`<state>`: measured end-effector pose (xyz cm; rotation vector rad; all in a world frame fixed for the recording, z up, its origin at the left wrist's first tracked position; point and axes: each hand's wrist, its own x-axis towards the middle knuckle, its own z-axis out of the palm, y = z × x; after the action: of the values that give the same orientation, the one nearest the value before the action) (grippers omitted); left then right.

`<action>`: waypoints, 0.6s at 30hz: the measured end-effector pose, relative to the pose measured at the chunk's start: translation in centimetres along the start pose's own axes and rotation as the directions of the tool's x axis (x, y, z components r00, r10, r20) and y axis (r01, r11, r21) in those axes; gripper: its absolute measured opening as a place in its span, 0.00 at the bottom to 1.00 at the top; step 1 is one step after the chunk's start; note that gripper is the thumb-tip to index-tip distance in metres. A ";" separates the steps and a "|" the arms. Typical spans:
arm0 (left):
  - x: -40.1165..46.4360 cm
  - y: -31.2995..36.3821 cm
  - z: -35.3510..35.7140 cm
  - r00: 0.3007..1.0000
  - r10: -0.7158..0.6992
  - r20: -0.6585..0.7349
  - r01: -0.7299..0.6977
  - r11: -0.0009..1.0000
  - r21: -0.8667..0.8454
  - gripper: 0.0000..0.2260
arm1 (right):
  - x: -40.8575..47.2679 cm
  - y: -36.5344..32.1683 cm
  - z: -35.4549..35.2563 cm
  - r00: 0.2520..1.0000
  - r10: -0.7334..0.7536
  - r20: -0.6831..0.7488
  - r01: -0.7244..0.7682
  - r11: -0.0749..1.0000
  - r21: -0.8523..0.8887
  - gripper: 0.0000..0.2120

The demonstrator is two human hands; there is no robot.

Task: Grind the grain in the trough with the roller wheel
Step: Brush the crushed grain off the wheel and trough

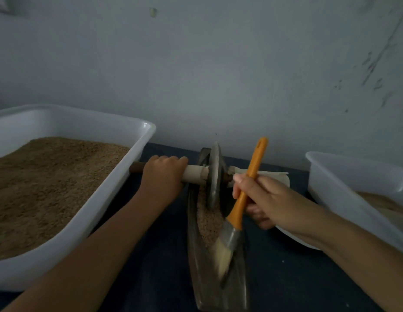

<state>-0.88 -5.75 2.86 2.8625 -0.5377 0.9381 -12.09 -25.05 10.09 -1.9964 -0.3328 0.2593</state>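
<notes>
View: one head-worn wide-angle camera, no second view to share with.
Position: above the near edge of the dark table (pixel 286 278), close over both forearms.
Direction: forward and down, toward the pale wall (pixel 218 75) behind the table.
Centre: the metal trough (pixel 196 266) runs from the lower middle away to the wheel (pixel 215 176).
Edges: the left tub (pixel 119 176) and the right tub (pixel 331 188) are both cut off by the frame.
Distortion: straight edges bow near the borders.

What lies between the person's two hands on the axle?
In the head view, the roller wheel stands between the left hand gripping the axle and the right hand holding the brush.
</notes>
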 end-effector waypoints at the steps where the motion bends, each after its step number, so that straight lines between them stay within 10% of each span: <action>1: 0.0 0.0 0.0 1.000 -0.002 0.001 0.002 1.000 -0.002 0.08 | 0.2 0.2 0.2 1.000 0.006 0.009 -0.006 1.000 -0.025 0.18; 6: -0.1 0.0 -0.1 1.000 0.000 0.004 0.000 1.000 -0.014 0.08 | 1.4 1.0 0.6 0.983 -0.132 -0.129 0.080 0.934 -0.348 0.16; 13: 0.0 -0.1 0.0 1.000 0.005 -0.009 -0.006 1.000 -0.020 0.08 | -0.1 0.5 -0.2 0.995 -0.061 -0.078 0.059 0.998 -0.024 0.18; 18: 0.0 0.0 -0.1 1.000 0.004 0.007 -0.004 1.000 -0.016 0.09 | 0.3 1.4 0.4 0.972 -0.145 -0.184 0.077 0.939 -0.334 0.15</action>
<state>-0.99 -5.73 2.97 2.8525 -0.5492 0.9207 -11.80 -25.20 8.61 -2.2967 -0.3728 -0.0826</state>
